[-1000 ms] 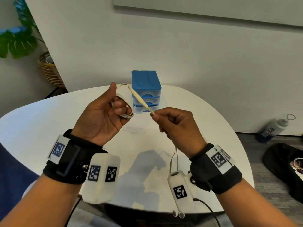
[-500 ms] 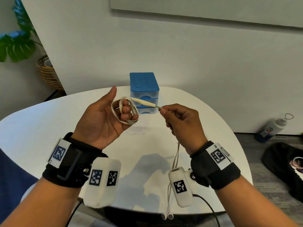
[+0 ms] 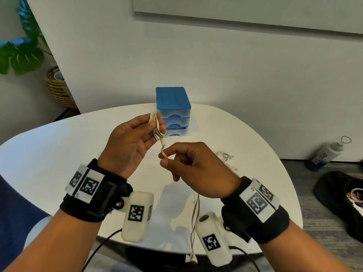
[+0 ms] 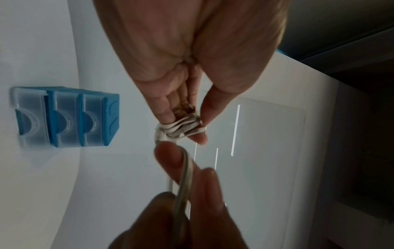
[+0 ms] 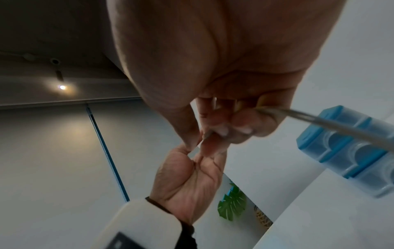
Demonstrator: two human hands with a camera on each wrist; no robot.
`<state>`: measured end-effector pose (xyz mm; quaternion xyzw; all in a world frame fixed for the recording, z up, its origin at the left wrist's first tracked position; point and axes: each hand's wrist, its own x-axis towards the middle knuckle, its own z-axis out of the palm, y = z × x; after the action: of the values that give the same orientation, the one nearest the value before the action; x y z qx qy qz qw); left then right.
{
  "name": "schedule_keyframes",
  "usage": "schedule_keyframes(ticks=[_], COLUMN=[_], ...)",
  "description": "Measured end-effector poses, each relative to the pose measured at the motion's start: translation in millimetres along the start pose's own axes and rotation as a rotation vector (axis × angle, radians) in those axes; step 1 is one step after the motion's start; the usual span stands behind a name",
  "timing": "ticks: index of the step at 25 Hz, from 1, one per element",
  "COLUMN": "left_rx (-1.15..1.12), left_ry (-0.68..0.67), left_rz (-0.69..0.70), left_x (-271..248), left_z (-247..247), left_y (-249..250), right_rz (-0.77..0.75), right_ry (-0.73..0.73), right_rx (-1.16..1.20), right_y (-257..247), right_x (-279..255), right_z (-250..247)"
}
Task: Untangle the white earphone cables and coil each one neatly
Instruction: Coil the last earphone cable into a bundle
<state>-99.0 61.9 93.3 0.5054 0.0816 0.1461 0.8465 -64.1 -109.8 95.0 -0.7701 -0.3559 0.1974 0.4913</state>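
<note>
Left hand (image 3: 133,142) pinches the coiled bundle of white earphone cable (image 3: 156,125) between thumb and fingertips, loops standing roughly upright over the table (image 3: 49,154); the free run drops from the bundle's lower end straight to the right hand (image 3: 196,169) just below, which pinches it thumb to forefinger, the rest hanging down to the earbuds (image 3: 191,258) past the table edge. Versus half a second ago the open ring on the left fingers is squeezed flat and the right hand sits under it, not beside it; a second cable (image 3: 225,155) lies on the table to the right

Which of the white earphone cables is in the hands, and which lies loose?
The earphone cable being coiled is wound around the left hand; the other earphone cable lies tangled on the white table.
</note>
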Motion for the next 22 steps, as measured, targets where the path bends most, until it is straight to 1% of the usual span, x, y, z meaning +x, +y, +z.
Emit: schedule_keyframes(ticks=[2,4,7,10,12,14,16,18,20,22], left_rx=[-0.019,0.061,0.240,0.516,0.579,0.555,0.477,0.434,0.531,0.678], left_ry=[0.010,0.012,-0.008,-0.041,-0.052,-0.077,-0.096,-0.075,-0.071,-0.152], left_rz=[0.011,0.052,0.096,0.199,0.223,0.190,0.135,0.111,0.133,0.130], left_x=[-1.7,-3.8,-8.0,-10.9,-11.5,-12.4,-13.6,-13.3,-13.1,-15.1], left_z=[4.0,7.5,12.7,18.3,20.1,21.7,24.7,25.5,25.1,23.9], left_y=[0.1,-0.4,-4.7,-9.4,-12.2,-15.9,-20.3,-24.5,-28.4,-31.7], right_rz=[0.012,0.020,0.017,0.067,0.097,0.070,0.026,-0.001,-0.023,-0.029], right_ry=[-0.008,-0.018,-0.039,-0.070,-0.092,-0.051,0.025,0.100,0.168,0.168], right_rx=[-0.025,-0.034,-0.112,-0.312,-0.376,-0.366,-0.283,-0.217,-0.224,-0.258], right_y=[-3.3,-7.3,-14.8,-16.9,-15.6,-13.5,-10.5,-8.1,-7.3,-7.8], right_x=[-2.6,-4.5,-6.7,-7.4,-8.0,-8.9,-8.1,-5.3,-3.7,-4.1], right_z=[-2.2,-3.3,-5.3,-15.8,-22.1,-24.7,-25.2,-25.4,-25.1,-26.3])
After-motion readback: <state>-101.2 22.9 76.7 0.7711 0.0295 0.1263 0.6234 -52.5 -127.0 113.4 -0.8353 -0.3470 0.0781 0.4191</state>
